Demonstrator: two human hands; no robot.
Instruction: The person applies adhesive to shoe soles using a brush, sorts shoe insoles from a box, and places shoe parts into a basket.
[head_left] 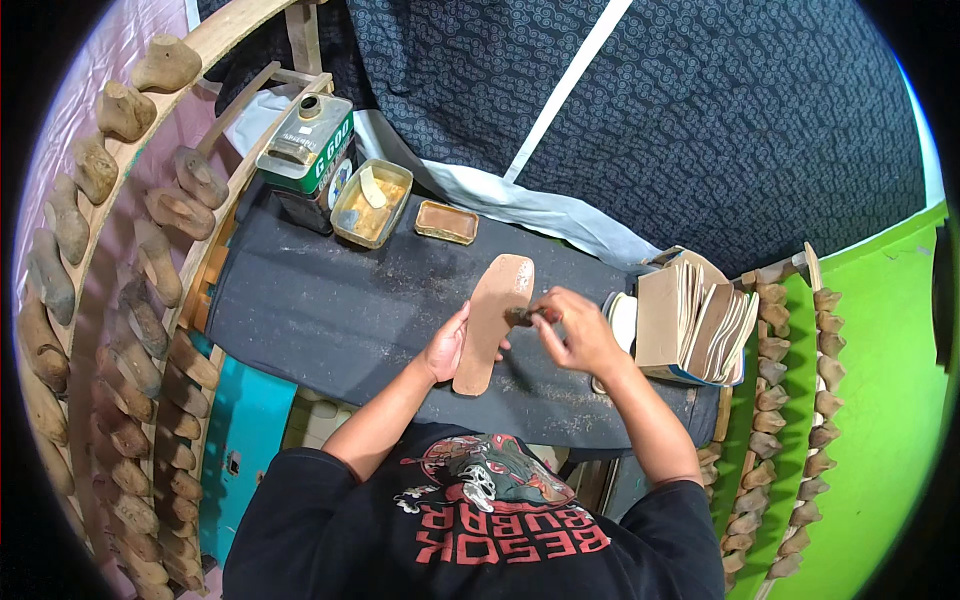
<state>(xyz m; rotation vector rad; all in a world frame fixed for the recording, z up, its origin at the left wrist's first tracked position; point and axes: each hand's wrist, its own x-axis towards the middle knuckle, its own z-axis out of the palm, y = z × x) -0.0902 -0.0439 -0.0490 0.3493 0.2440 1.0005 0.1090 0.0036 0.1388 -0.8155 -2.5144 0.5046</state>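
A brown shoe sole piece, long and flat with rounded ends, is held tilted above the dark table. My left hand grips its left edge, with fingertips showing at the right edge from underneath. A shiny whitish patch shows at the sole's far end. My right hand is closed on a small dark tool, whose tip is at the sole's right edge. The tool is mostly covered by my fingers, so its exact kind is hidden.
A metal can, a plastic tub with a pale scraper, and a shallow brown tray stand along the far side. To the right is a cardboard box of sole pieces. Racks of wooden shoe lasts flank the table.
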